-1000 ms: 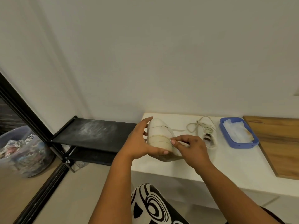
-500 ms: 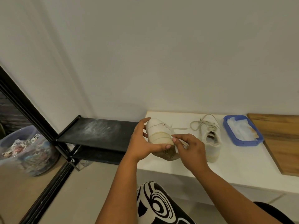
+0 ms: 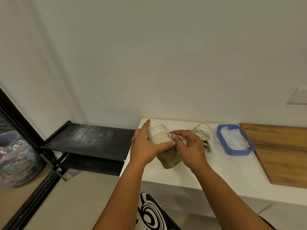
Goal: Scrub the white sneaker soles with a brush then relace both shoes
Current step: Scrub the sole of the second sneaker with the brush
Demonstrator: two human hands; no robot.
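Observation:
A white sneaker (image 3: 158,135) lies tipped on its side at the left end of the white counter (image 3: 221,170), its tan sole (image 3: 169,157) facing me. My left hand (image 3: 144,145) grips its toe, thumb across the upper. My right hand (image 3: 189,146) pinches a lace end against the shoe's upper. The second white sneaker (image 3: 207,143) stands behind my right hand, mostly hidden, with a loose lace (image 3: 201,131) piled on it. No brush is in sight.
A blue tray (image 3: 235,152) holding white cloth sits right of the shoes. A wooden board (image 3: 282,151) covers the counter's right end. A black shelf rack (image 3: 86,140) stands left of the counter. A bag of clothes (image 3: 15,156) lies at far left.
My right thumb and fingers have shifted up onto the shoe's upper with the lace. The left hand keeps its hold. The camera has swung slightly.

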